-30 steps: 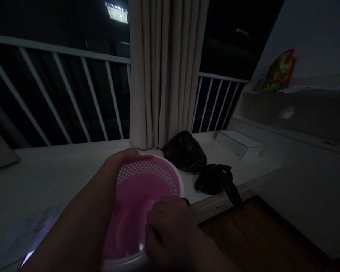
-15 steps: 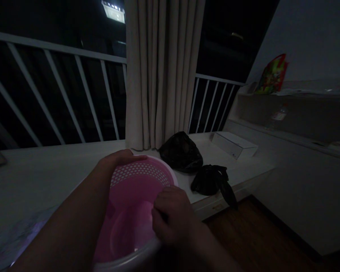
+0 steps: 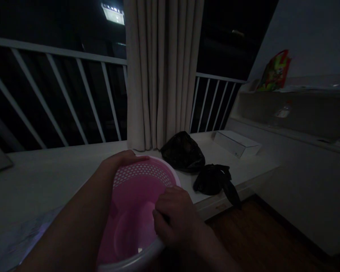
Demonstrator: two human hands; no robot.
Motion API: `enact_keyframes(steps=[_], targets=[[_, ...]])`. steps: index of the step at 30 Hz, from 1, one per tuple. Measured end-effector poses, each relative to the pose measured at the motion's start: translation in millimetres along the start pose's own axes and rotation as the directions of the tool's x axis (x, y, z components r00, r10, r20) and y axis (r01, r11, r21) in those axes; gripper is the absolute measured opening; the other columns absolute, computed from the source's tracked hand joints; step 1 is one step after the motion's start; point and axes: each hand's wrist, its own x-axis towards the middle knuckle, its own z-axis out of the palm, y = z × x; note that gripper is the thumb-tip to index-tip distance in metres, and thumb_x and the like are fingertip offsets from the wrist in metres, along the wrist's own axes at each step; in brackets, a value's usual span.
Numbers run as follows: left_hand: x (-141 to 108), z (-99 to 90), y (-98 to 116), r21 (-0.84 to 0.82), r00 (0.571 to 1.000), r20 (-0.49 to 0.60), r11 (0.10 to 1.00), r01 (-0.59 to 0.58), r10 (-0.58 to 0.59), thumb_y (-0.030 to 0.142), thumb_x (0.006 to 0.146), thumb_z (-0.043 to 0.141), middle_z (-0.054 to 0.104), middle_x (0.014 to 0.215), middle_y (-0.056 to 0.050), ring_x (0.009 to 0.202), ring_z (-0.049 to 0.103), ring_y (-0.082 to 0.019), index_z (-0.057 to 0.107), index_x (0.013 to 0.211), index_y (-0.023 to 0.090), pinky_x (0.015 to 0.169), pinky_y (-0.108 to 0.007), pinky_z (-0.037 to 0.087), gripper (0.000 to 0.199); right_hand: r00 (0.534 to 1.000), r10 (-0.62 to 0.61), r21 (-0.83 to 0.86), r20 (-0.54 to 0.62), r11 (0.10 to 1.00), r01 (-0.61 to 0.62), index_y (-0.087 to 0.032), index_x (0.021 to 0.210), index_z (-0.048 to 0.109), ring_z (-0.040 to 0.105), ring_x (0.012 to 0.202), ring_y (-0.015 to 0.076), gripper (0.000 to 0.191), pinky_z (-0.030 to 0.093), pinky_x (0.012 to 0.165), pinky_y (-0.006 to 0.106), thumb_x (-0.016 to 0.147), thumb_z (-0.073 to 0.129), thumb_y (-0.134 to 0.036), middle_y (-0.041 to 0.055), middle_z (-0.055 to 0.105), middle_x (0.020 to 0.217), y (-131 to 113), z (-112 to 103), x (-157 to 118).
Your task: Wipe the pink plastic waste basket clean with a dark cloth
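Left fingers (image 3: 136, 159) clamp one pink basket (image 3: 141, 187); right fingers (image 3: 164, 207) curl together near two bags (image 3: 183, 153).

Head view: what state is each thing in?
Pink basket: open on top
Left hand: on its far rim
Right hand: curled at its rim
Larger black bag: slumped
Smaller black bag: crumpled, end overhanging the edge
White box: closed
Curtain: gathered
Lamp: lit
Bottle: too dim

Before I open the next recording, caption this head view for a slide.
Left hand on the far rim of a pink basket, right hand curled at its side.
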Motion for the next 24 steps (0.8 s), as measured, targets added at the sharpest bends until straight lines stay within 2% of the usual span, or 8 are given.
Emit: enact_keyframes(steps=[4,8,16,24], targets=[[1,-0.1,1,0.009,1.0,-0.002,1.0,-0.009,0.009,0.085,0.06,0.044,0.072,0.106,-0.018,0.095,0.067,-0.031,0.073,0.094,0.014,0.075,-0.033,0.048,0.084,0.997,0.034,-0.046,-0.069,0.998,-0.037,-0.018,0.052,0.043,0.041,0.055,0.0127,0.021,0.026,0.06,0.032,0.073,0.045,-0.02,-0.0004,0.051,0.051,-11,6,-4],[3,0.8,-1,0.002,1.0,-0.004,1.0,-0.014,0.014,0.084,0.061,0.045,0.072,0.106,-0.017,0.093,0.067,-0.031,0.072,0.093,0.014,0.075,-0.033,0.049,0.082,0.996,-0.005,-0.028,-0.085,1.0,0.002,-0.018,0.051,0.04,0.04,0.053,0.0123,0.022,0.026,0.059,0.032,0.073,0.044,-0.02,-0.0007,0.049,0.05,-14,8,-8],[13,3.9,-8,0.003,0.999,-0.009,0.999,-0.04,0.04,0.085,0.06,0.046,0.073,0.101,-0.017,0.089,0.067,-0.031,0.073,0.087,0.016,0.073,-0.034,0.049,0.079,1.0,-0.003,0.028,0.021,1.0,0.003,-0.019,0.056,0.041,0.042,0.057,0.0118,0.024,0.03,0.061,0.029,0.08,0.044,-0.019,-0.0018,0.047,0.056,5,-1,-5],[3,1.6,-2,-0.034,0.999,0.021,0.999,-0.03,0.031,0.084,0.061,0.046,0.073,0.1,-0.016,0.089,0.067,-0.029,0.072,0.081,0.016,0.072,-0.033,0.049,0.076,0.988,0.053,0.062,0.146,0.996,-0.062,-0.019,0.06,0.045,0.049,0.065,0.0124,0.029,0.034,0.07,0.029,0.089,0.05,-0.024,-0.0017,0.053,0.062,4,-10,-6]])
